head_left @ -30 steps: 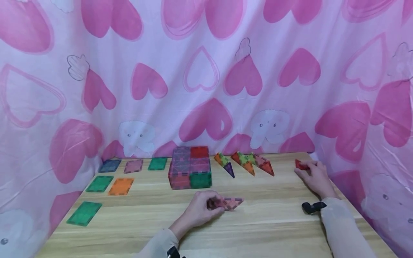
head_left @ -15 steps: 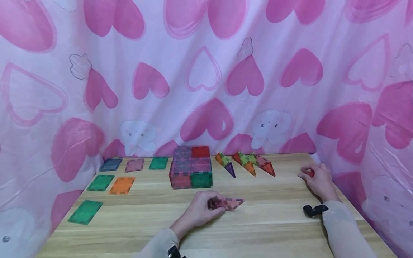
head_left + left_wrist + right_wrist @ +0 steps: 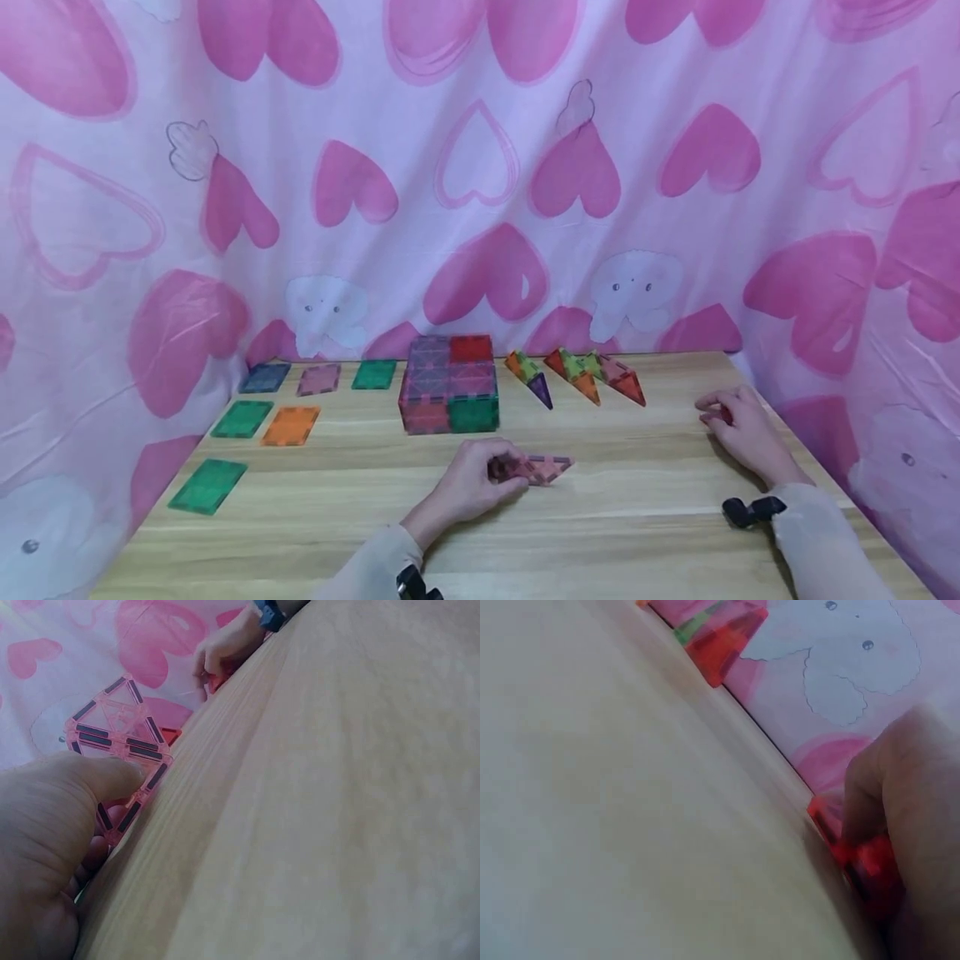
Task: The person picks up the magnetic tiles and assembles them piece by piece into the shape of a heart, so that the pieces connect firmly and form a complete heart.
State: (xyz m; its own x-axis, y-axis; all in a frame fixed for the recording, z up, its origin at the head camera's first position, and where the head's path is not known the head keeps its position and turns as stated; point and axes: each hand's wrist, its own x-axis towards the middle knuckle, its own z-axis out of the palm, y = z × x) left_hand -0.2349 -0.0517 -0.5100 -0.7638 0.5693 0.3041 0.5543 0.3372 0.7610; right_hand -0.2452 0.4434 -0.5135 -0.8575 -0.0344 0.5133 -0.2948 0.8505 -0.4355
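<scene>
Low over the middle of the table, my left hand (image 3: 476,483) pinches pink see-through magnetic tiles (image 3: 547,469). In the left wrist view these are triangular tiles (image 3: 120,712) joined along their edges, with the thumb across them. At the table's right side, my right hand (image 3: 742,425) grips a red magnetic tile piece (image 3: 725,414), mostly covered by the fingers in the head view. The right wrist view shows the red piece (image 3: 870,870) close to the tabletop, under the curled fingers. Part of it sticks out past the fingertips.
A block of magnetic tiles (image 3: 450,383) stands at the back middle. To its right are several pointed coloured tile pieces (image 3: 528,379). Square tiles, among them an orange one (image 3: 291,426) and a green one (image 3: 208,487), lie at left. A heart-patterned curtain (image 3: 480,275) encloses the table (image 3: 585,550).
My right hand has come a little nearer, and its fingers now cover more of the red tile piece. The left hand keeps hold of the pink tiles. The head view has shifted slightly.
</scene>
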